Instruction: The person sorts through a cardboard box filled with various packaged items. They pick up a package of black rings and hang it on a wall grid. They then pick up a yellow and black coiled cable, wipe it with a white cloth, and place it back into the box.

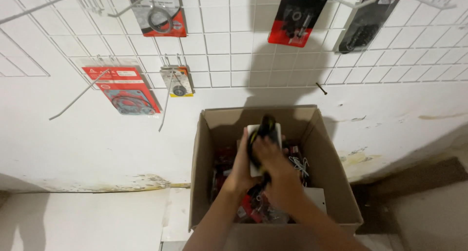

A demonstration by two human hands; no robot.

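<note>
A: What hangs at the far left?

B: A white wire grid (234, 41) on the wall, with bare hooks (73, 97) sticking out. Low on it hangs a red pack (124, 90) with gaskets, and just to its right a small pack (178, 81) with a round part.

A: And above those?

B: A ring pack (157, 11), red and black, at the top edge. Further right hang a second red-and-black pack (297, 17) and then a dark, tilted one (365, 21).

A: Where are the hands?

B: Both are over the open box (202, 182), which stands on the floor against the wall. The left hand (242, 165) comes up from below and cups the back of a white card (263, 134) that carries a black and yellow part. Its fingers are wrapped on the card's left edge.

A: And the right hand?

B: The right hand (273, 165) lies over the card's front, fingers curled on the lower half of it. So both hands grip the same card, held upright above the box's middle, near its back wall.

A: What is in the box?

B: A heap of red packs (229, 160), and at the right some loose white hooks (298, 164). A pale flat sheet (317, 198) shows under the right forearm.

A: Right of the box?

B: A dark mat (414, 182) on the floor.
</note>
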